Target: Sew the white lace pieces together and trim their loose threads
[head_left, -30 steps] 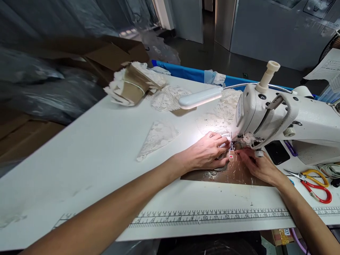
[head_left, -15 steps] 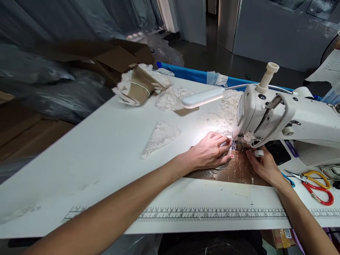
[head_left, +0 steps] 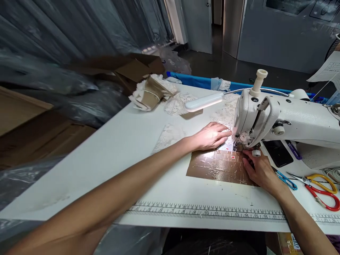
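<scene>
A white sewing machine point(head_left: 245, 109) stands at the right, its lamp lighting the needle area. My left hand point(head_left: 214, 136) lies flat, fingers stretched, on white lace point(head_left: 227, 144) just left of the presser foot point(head_left: 238, 147). On the other side of the foot is my right hand point(head_left: 259, 168), its thumb and index finger apart and their tips near the foot; the other fingers are partly hidden by the machine. Beneath the hands, a brown taped plate point(head_left: 220, 166) covers the sewing bed. A triangular lace piece point(head_left: 170, 136) rests left of my left wrist.
Bundled lace with brown card point(head_left: 151, 94) and loose lace sit at the back. Blue thread snips point(head_left: 287, 180), red-and-yellow-handled scissors point(head_left: 321, 187) and a black phone point(head_left: 278, 153) lie at right. A printed ruler point(head_left: 202, 211) runs along the front edge. Cardboard boxes point(head_left: 138, 72) stand left.
My left hand has slid away from me off the brown plate, flattening out and uncovering more of it. My right hand stays beside the presser foot. The camera view has shifted slightly.
</scene>
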Demonstrator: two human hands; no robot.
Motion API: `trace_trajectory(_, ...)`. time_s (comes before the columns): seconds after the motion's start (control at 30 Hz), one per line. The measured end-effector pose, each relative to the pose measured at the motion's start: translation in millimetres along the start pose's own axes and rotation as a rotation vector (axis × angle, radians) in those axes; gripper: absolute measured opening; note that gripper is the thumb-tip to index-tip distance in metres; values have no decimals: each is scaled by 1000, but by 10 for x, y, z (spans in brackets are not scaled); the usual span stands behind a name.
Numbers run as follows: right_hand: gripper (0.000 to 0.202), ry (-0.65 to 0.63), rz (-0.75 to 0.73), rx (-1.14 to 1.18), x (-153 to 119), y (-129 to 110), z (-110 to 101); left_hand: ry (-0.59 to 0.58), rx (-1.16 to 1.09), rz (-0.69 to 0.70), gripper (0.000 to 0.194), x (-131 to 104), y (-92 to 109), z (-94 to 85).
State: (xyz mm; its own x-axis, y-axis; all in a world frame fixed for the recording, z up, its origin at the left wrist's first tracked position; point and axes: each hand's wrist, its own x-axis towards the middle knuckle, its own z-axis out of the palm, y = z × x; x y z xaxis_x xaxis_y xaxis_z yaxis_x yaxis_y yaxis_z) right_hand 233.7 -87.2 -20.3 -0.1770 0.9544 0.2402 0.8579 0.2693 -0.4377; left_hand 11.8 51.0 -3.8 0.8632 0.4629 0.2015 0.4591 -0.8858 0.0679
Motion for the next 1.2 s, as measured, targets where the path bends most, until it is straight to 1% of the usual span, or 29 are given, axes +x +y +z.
trace_trajectory(0.07, 27, -5, -34, -17, -4, 6, 5, 13, -54, 51, 30, -8, -92, -50)
trace_trajectory(0.1, 27, -2, -55, -22, -6, 9, 5, 38, -87, 62, 32, -37, -123, -79)
trace_trajectory(0.17, 26, 11, -106, -32, -13, 12, 3, 104, -159, 53, 34, -144, -162, -141)
trace_trajectory(0.23, 27, 22, -142, -47, -25, 11, 8, 159, -208, 5, 36, -306, -187, -206)
trace_trajectory(0.43, 28, 18, -165, -120, -49, -18, 17, 186, -172, -256, 35, -913, -270, -433)
trace_trajectory(0.5, 29, 23, -167, -134, -46, -21, 17, 194, -164, -342, 36, -1113, -326, -511)
trace_trajectory(0.57, 29, 31, -167, -135, -46, -7, 32, 226, -161, -459, 40, -1302, -404, -569)
trace_trajectory(0.67, 33, 72, -162, -136, -60, 52, 92, 301, -147, -644, 45, -1544, -535, -585)
trace_trajectory(0.73, 36, 108, -161, -153, -73, 107, 150, 327, -129, -727, 46, -1661, -599, -545)
trace_trajectory(0.87, 41, 163, -145, -180, -83, 203, 261, 335, -131, -856, 50, -1759, -626, -406)
trace_trajectory(1.0, 43, 170, -131, -150, -89, 263, 319, 358, -165, -937, 46, -1705, -581, -309)
trace_trajectory(1.13, 44, 173, -121, -134, -89, 265, 285, 393, -223, -965, 40, -1586, -547, -277)
trace_trajectory(1.2, 42, 151, -167, -81, -79, 196, 211, 416, -251, -967, 35, -1523, -541, -262)
